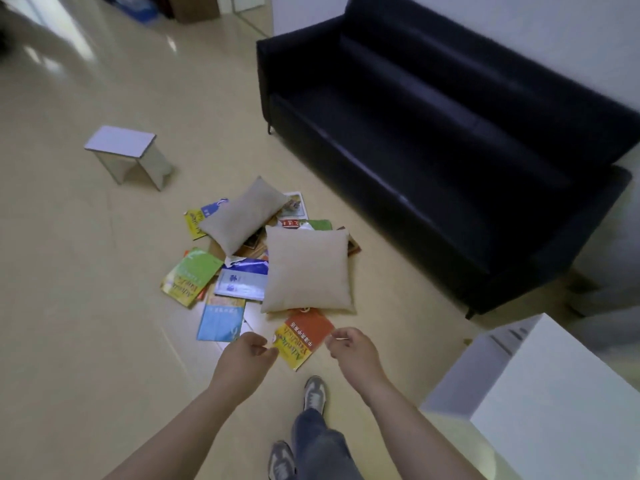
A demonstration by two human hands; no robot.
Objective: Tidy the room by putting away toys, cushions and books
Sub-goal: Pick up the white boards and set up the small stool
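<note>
Head view: I am standing over a heap on the floor [86, 271], just in front of the sofa [433, 133]. The books [192, 275] lie fanned and overlapping, covers at all angles, as if dropped rather than stacked. Two cushions sit on top of them. The far cushion [242, 216] lies tilted across several covers, and the near cushion [306, 271] lies flatter, its lower edge covering the top of a red book [304, 336]. I judge the cushions must come off first, since they pin the books beneath, and the bare sofa seat close by is the natural place for them. I see no toys in this view.

My left hand [247, 355] and right hand [349, 348] are stretched forward either side of the red book, well above the floor, set about a cushion's width apart. That spread suits taking the near cushion by its two lower corners. The fingers [265, 351] of my left hand are loosely curled inward and grasp nothing. The right hand's are curled the same way and, as far as I can tell, are empty too, though a pale glint at their tips is too small to read. Neither hand touches book or cushion. A stool [121, 143] stands apart to the left, and a white tabletop [561, 393] sits at my right, possibly a spot for the books.
</note>
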